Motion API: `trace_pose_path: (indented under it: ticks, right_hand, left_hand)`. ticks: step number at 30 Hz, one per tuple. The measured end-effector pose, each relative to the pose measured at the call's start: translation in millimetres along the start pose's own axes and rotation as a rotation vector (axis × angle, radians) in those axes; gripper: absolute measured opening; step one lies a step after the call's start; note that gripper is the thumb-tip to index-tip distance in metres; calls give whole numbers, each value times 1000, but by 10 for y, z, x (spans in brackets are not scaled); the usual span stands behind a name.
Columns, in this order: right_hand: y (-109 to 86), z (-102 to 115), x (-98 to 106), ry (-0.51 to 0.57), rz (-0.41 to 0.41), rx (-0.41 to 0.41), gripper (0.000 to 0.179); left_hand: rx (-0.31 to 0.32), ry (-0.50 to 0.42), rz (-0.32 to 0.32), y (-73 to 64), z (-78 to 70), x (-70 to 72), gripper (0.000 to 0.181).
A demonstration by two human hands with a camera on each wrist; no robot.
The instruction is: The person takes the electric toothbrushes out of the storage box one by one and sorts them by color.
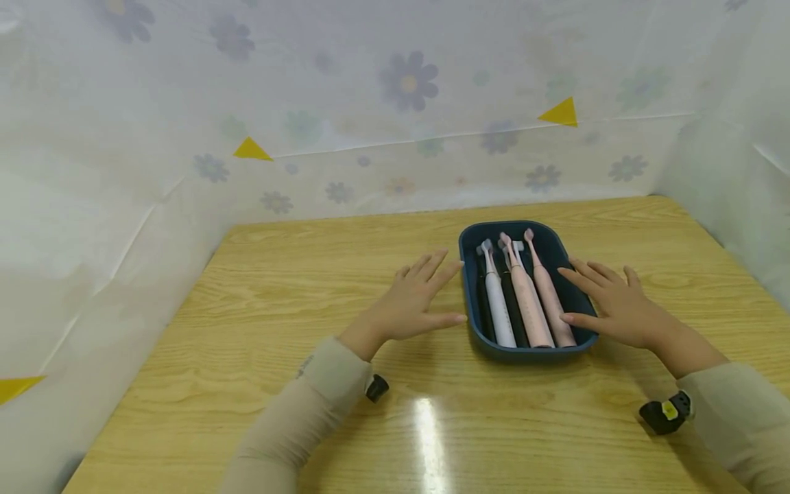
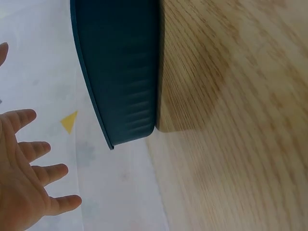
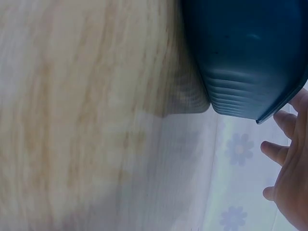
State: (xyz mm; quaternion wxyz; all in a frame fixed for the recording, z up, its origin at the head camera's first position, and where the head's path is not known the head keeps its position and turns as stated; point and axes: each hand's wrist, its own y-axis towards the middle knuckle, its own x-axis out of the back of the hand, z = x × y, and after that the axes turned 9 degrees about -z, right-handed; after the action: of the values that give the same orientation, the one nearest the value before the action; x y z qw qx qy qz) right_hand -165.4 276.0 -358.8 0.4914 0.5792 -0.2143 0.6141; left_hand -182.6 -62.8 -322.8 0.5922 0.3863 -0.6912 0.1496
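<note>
A dark blue plastic basket [image 1: 531,354] stands on the wooden table, with several electric toothbrushes lying in it. Among them are a white toothbrush [image 1: 500,309], pink toothbrushes [image 1: 529,302] and black ones partly hidden between the others. My left hand [image 1: 410,302] is beside the basket's left wall, fingers spread and straight, fingertips right at the rim. On the other side my right hand [image 1: 617,305] spreads its fingers over the right rim. In the left wrist view the left palm [image 2: 19,187] faces the basket's side wall [image 2: 120,72], holding nothing.
The wooden table [image 1: 278,288] extends left and in front of the basket. White flower-patterned sheeting [image 1: 370,103] encloses the back and sides, with yellow triangles [image 1: 560,113] on it. A black wrist camera [image 1: 665,414] sits under the right sleeve.
</note>
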Motion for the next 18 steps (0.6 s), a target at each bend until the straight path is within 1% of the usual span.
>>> trace_pose_path:
  ticks: [6, 13, 18]
  right_hand:
    - [-24, -3, 8, 2, 4, 1, 72]
    - [-33, -20, 28, 13, 5, 5, 72]
    - [-45, -50, 33, 21, 9, 2, 71]
  left_hand:
    - [-3, -59, 19, 43, -51, -33, 76]
    - [-15, -98, 29, 90, -97, -58, 74]
    - [-15, -163, 41, 136, -145, -71, 73]
